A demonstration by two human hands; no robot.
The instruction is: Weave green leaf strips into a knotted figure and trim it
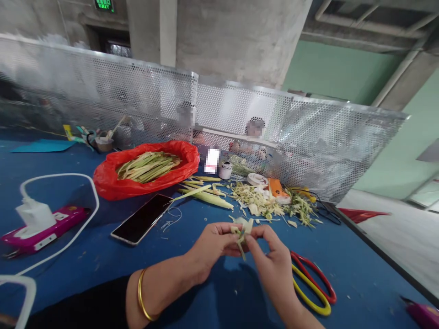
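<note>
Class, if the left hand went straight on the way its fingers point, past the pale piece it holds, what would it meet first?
Most likely the right hand, which grips the same pale piece from the other side, though depth is unclear here.

Looked like a workshop: noted exit sign at eleven o'clock, raw concrete wall and perforated metal partition at twelve, scrap-strewn blue worktable at six.

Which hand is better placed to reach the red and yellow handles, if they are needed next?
Probably the right hand: the red and yellow handles lie close by, on its outer side. The left hand is farther away. Both hands hold the pale plant piece.
</note>
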